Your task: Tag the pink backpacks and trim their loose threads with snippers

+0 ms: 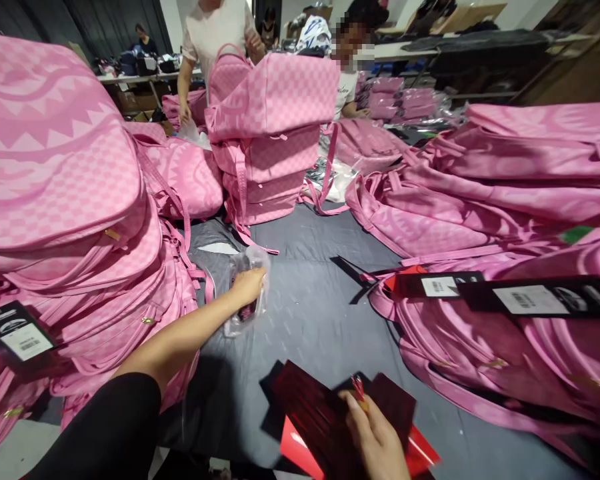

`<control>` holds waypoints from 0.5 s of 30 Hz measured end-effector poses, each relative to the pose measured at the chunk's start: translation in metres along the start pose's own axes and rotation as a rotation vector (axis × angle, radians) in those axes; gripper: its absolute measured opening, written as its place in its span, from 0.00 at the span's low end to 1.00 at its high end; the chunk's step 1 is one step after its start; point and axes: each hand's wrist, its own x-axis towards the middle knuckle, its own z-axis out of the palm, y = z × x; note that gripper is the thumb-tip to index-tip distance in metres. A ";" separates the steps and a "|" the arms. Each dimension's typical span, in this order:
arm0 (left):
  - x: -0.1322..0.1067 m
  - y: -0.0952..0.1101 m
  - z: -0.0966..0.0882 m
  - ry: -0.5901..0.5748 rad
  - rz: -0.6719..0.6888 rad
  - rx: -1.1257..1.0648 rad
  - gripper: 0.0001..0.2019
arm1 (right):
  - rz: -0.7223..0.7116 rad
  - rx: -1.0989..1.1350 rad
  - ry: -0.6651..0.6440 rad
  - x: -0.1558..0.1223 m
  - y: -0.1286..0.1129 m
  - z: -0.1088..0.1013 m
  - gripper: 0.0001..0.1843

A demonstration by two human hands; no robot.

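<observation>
My left hand [247,285] reaches forward over the grey table [305,293] and is closed on a clear plastic bag [245,317] with something dark pink inside. My right hand [375,440] is at the bottom edge, closed on a fan of dark red and black hang tags [320,413]; a small red loop [359,387] sticks up by my fingers. Pink checkered backpacks [65,200] are piled at my left. More pink bags [505,200] lie flat on the right, with black barcode tags [525,297] resting on them.
A stack of pink bags [273,140] stands at the table's far middle. Behind it one person [215,33] stands handling a bag and another person [347,87] sits. Further tables with boxes [140,73] and more pink bags [405,100] fill the back.
</observation>
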 end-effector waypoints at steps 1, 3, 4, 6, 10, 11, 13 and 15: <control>-0.001 0.010 -0.004 0.002 0.025 -0.042 0.13 | -0.021 -0.012 -0.005 0.004 -0.007 0.009 0.29; -0.004 0.030 -0.011 0.003 0.070 -0.124 0.11 | -0.064 -0.046 -0.023 0.013 -0.022 0.027 0.32; -0.007 0.040 -0.014 0.001 0.088 -0.163 0.12 | -0.081 -0.068 -0.045 0.016 -0.029 0.036 0.35; -0.016 0.061 -0.018 -0.004 0.114 -0.238 0.12 | -0.096 -0.124 -0.103 0.021 -0.043 0.052 0.41; -0.043 0.101 -0.014 -0.028 0.158 -0.390 0.11 | -0.090 -0.285 -0.131 0.024 -0.054 0.063 0.38; -0.050 0.108 -0.012 -0.039 0.174 -0.428 0.10 | -0.098 -0.320 -0.121 0.025 -0.052 0.059 0.34; -0.066 0.109 -0.011 -0.059 0.227 -0.501 0.12 | -0.121 -0.357 -0.087 0.027 -0.043 0.043 0.28; -0.087 0.090 -0.018 -0.029 0.288 -0.629 0.24 | -0.129 -0.357 -0.032 0.029 -0.030 0.019 0.26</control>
